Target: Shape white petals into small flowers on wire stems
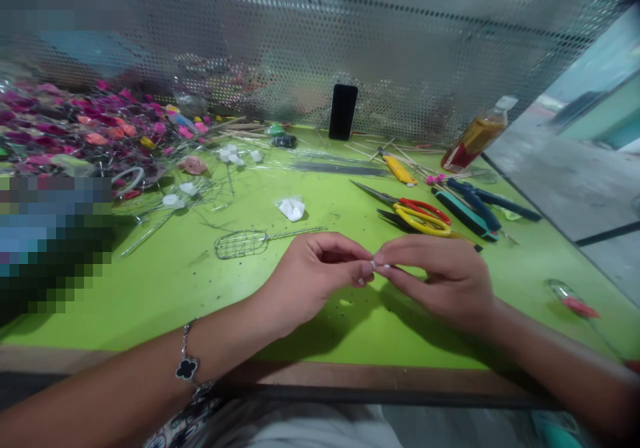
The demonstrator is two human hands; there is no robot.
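Note:
Above the front of the green table, my left hand and my right hand meet fingertip to fingertip. Both are closed in a pinch around a tiny white piece, mostly hidden by the fingers, so its kind does not show. Just beyond my left hand lies a small wire frame shaped like a racket, its twisted handle pointing right. Farther back sits a crumpled white piece in clear wrap. Scissors with red and yellow handles lie beyond my right hand.
Pink and purple wrapped pieces heap at the left. A black phone leans against the perforated metal panel. A yellow cutter, pliers and a bottle stand or lie right. Thin wires lie behind.

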